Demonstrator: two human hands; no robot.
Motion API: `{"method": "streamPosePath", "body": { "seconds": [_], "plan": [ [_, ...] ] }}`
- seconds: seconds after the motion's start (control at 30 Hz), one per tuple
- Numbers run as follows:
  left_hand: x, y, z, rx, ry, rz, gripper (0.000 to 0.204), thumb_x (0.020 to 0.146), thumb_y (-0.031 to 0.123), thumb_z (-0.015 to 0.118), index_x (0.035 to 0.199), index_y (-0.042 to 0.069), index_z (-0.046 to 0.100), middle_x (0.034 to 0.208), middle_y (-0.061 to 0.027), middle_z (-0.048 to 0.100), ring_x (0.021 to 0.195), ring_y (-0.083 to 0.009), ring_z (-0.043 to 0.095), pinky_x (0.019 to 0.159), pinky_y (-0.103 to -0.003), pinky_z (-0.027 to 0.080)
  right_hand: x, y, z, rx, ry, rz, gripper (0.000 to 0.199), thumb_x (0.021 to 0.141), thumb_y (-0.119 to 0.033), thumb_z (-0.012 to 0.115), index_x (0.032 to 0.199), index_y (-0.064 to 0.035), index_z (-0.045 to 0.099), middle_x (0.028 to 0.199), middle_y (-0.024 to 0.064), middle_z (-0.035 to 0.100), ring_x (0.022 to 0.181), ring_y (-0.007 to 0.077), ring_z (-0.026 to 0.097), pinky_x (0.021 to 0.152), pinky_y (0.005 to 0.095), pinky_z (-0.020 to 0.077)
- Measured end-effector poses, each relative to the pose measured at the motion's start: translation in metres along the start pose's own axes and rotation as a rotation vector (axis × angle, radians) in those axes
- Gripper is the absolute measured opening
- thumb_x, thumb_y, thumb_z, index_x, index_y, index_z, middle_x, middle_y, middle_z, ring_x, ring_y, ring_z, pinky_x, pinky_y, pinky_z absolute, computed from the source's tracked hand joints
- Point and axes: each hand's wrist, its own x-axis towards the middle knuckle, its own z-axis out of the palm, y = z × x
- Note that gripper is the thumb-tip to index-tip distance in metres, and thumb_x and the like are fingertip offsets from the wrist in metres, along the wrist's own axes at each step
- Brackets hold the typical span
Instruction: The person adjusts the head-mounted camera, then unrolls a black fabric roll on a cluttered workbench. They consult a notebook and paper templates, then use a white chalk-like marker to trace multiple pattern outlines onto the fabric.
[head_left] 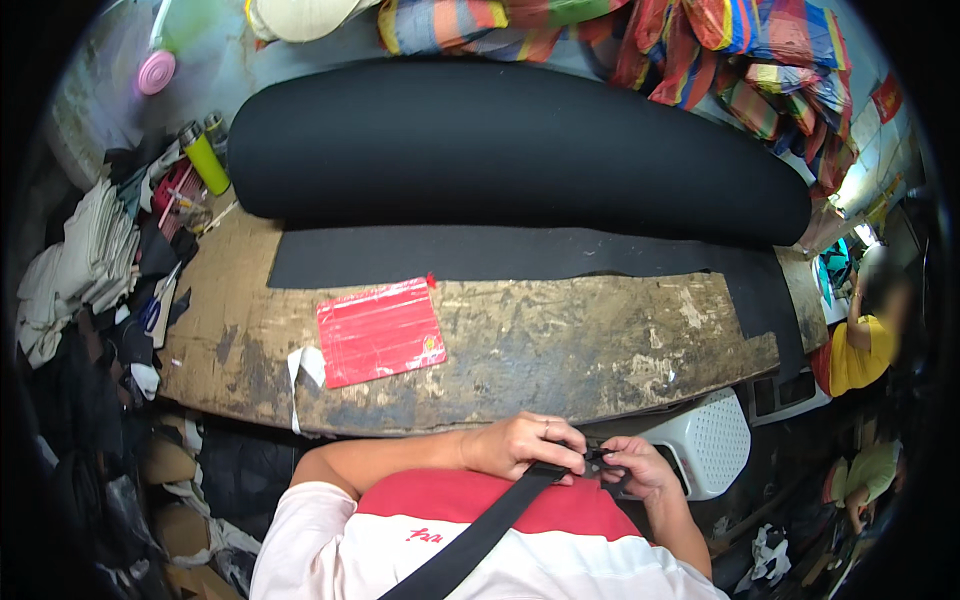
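- From where I stand, a black strap [488, 528] slants up across the person's chest, its upper end at the near edge of the desk [520, 350].
- The left hand [528, 444] is closed around the strap near that end.
- The right hand [643, 465] pinches something small and dark just beside it; I can't tell what.
- My guess is that the step in hand is working on the strap's end.
- The next move seems to call for a steady left hold and fine fingertip work from the right.
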Motion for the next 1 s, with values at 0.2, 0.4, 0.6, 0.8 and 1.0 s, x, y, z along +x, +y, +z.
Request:
{"method": "streamPosePath", "body": {
  "seconds": [0.2,0.4,0.6,0.8,1.0],
  "plan": [
    [-0.010,0.014,-0.006,-0.018,-0.040,-0.090,0.019,0.080,0.010,0.071,0.097,0.003,0.066,0.095,-0.0115,0.064,0.085,-0.0279,0.064,0.071,-0.036,0.052,-0.024,0.007,-0.019,-0.194,-0.347,0.284,0.028,0.090,-0.025,0.060,0.091,0.0032,0.064,0.065,0.0003,0.054,0.050,0.0070,0.042,0.049,0.0219,0.0322],
    [-0.076,0.065,-0.057,-0.103,0.082,-0.531,0.028,0.076,0.007,0.073,0.104,0.003,0.067,0.101,-0.0117,0.068,0.095,-0.0240,0.065,0.081,-0.034,0.052,0.012,0.014,0.020,-0.653,-0.423,0.202,0.023,0.093,-0.017,0.056,0.100,0.0044,0.063,0.090,0.0008,0.067,0.079,0.0073,0.058,0.070,0.0259,0.0489],
    [-0.127,0.111,-0.104,-0.087,0.058,-1.042,0.041,0.077,0.007,0.070,0.118,0.007,0.061,0.108,-0.0124,0.065,0.096,-0.0202,0.063,0.083,-0.032,0.051,0.031,-0.042,0.059,-1.337,-0.483,-0.235,0.021,0.078,-0.015,0.068,0.094,-0.0011,0.068,0.087,0.0115,0.067,0.077,0.0240,0.065,0.073,0.0323,0.0515],
    [-0.185,0.118,-0.163,1.263,0.159,-1.176,0.062,0.072,0.028,0.076,0.126,0.010,0.053,0.126,-0.0193,0.050,0.119,-0.0370,0.045,0.100,-0.043,0.037,0.076,-0.076,0.109,-1.369,-0.821,-0.085,0.049,0.065,-0.014,0.078,0.109,0.0014,0.062,0.097,0.0109,0.065,0.085,0.0191,0.062,0.078,0.0302,0.0504],
    [-0.184,0.068,-0.160,1.150,0.509,-1.198,0.090,0.061,0.051,0.079,0.135,0.015,0.044,0.138,-0.0227,0.037,0.131,-0.0385,0.032,0.106,-0.051,0.027,0.143,-0.088,0.150,-1.037,-0.845,-0.161,0.054,0.065,-0.019,0.084,0.111,0.0003,0.062,0.093,0.0032,0.064,0.089,0.0138,0.058,0.083,0.0283,0.0472]
  ]
}}
